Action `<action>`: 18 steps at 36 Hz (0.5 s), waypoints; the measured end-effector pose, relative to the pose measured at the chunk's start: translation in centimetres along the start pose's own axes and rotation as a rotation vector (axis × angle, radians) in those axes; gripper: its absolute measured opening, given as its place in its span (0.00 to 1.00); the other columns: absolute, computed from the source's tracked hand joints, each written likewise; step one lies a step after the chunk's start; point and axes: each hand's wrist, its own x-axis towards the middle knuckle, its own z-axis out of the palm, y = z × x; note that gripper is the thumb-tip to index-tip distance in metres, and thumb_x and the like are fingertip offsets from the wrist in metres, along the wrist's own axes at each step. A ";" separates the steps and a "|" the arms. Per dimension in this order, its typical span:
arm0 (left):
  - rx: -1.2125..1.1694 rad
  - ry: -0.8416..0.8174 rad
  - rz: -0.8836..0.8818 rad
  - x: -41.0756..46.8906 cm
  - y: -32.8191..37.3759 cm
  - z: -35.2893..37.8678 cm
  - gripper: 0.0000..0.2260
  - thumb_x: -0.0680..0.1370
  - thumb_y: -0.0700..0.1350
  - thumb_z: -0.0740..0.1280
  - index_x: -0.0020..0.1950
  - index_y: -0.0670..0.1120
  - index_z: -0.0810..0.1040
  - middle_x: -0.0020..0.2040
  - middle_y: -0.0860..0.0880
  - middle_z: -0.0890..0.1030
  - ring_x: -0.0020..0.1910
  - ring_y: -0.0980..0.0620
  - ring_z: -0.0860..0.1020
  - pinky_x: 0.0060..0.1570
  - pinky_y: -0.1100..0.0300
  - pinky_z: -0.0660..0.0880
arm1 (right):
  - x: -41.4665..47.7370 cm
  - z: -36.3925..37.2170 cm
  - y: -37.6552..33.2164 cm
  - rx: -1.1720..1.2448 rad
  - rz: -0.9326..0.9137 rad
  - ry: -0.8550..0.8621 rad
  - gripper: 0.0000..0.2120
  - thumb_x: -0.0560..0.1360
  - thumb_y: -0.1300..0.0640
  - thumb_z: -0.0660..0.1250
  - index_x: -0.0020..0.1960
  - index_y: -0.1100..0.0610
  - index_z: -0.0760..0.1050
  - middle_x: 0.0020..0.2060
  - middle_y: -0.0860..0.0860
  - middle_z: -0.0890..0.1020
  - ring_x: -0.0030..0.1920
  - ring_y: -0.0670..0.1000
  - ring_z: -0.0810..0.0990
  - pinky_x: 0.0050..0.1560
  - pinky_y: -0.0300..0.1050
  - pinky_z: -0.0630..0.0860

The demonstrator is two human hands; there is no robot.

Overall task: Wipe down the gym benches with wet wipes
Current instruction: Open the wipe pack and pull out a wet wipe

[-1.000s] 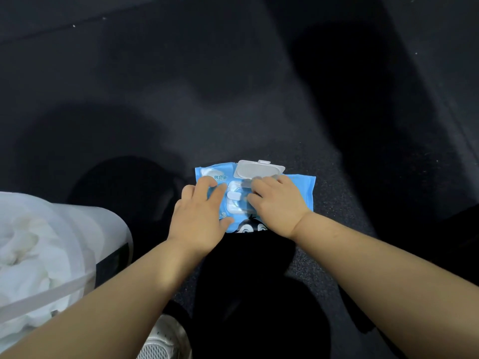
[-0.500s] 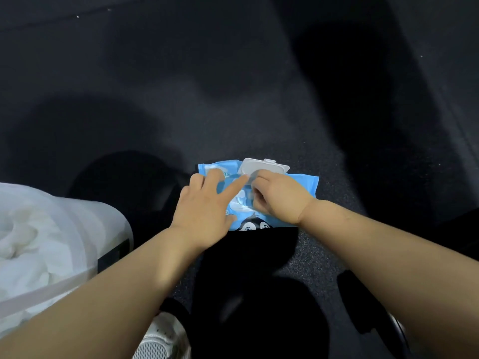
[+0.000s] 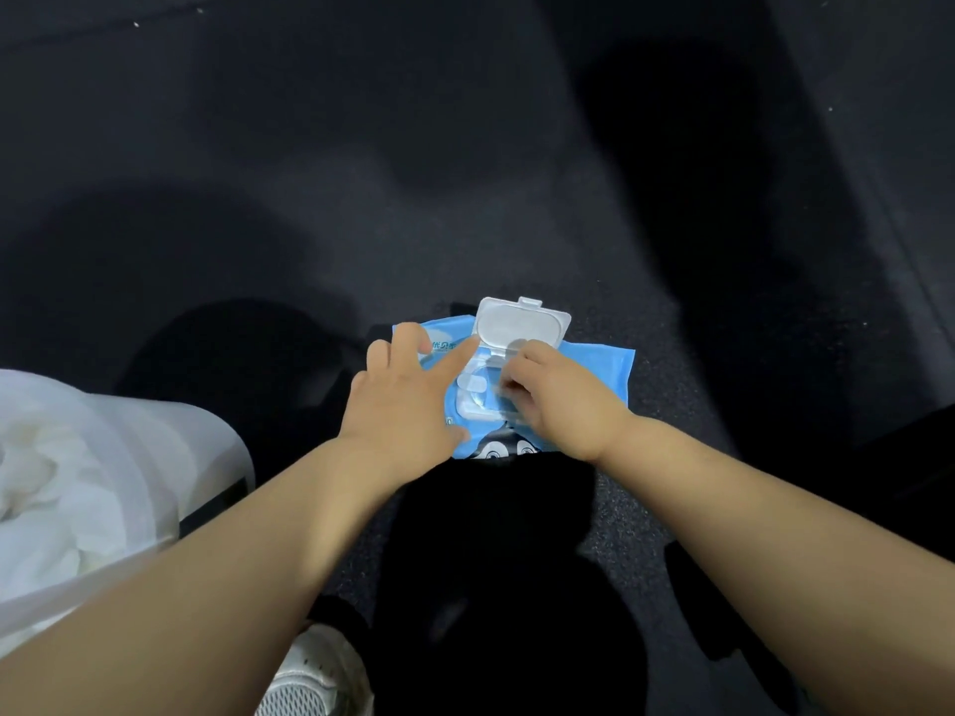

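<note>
A blue pack of wet wipes (image 3: pixel 599 374) lies flat on the dark floor, its white flip lid (image 3: pixel 522 323) standing open at the far side. My left hand (image 3: pixel 408 400) lies on the pack's left half with straight fingers, the index finger reaching to the lid's hinge. My right hand (image 3: pixel 558 400) is over the pack's opening with its fingers curled down into it. What those fingers pinch is hidden under the hand. No bench is in view.
A bin lined with a clear bag (image 3: pixel 103 488) holding crumpled white wipes stands at the left. A white shoe (image 3: pixel 310 679) shows at the bottom, and a dark shoe (image 3: pixel 718 607) at the lower right. Dark speckled floor (image 3: pixel 465 147) stretches ahead.
My right hand's fingers have curled deeper into the pack's opening. My left index finger slid up toward the lid hinge. The pack stays in place.
</note>
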 end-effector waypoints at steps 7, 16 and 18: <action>0.013 -0.009 -0.009 0.0 0.1 0.0 0.39 0.71 0.59 0.67 0.74 0.65 0.47 0.61 0.51 0.53 0.50 0.51 0.57 0.52 0.59 0.68 | -0.4 -0.1 0.0 0.374 0.180 0.108 0.07 0.72 0.68 0.68 0.39 0.59 0.78 0.40 0.43 0.70 0.40 0.41 0.71 0.45 0.26 0.65; 0.011 -0.014 -0.012 0.0 0.2 0.1 0.40 0.71 0.57 0.69 0.74 0.64 0.46 0.60 0.52 0.52 0.54 0.51 0.60 0.53 0.57 0.69 | -1.2 -0.7 -0.1 0.710 0.317 0.181 0.09 0.72 0.65 0.70 0.38 0.54 0.77 0.41 0.46 0.76 0.45 0.43 0.74 0.51 0.31 0.69; -0.010 -0.014 -0.009 0.2 0.2 0.0 0.39 0.71 0.58 0.68 0.74 0.64 0.47 0.59 0.53 0.53 0.54 0.51 0.60 0.53 0.57 0.69 | -1.3 -0.6 0.2 0.773 0.350 0.175 0.10 0.73 0.66 0.69 0.38 0.52 0.77 0.41 0.48 0.77 0.43 0.46 0.75 0.50 0.37 0.71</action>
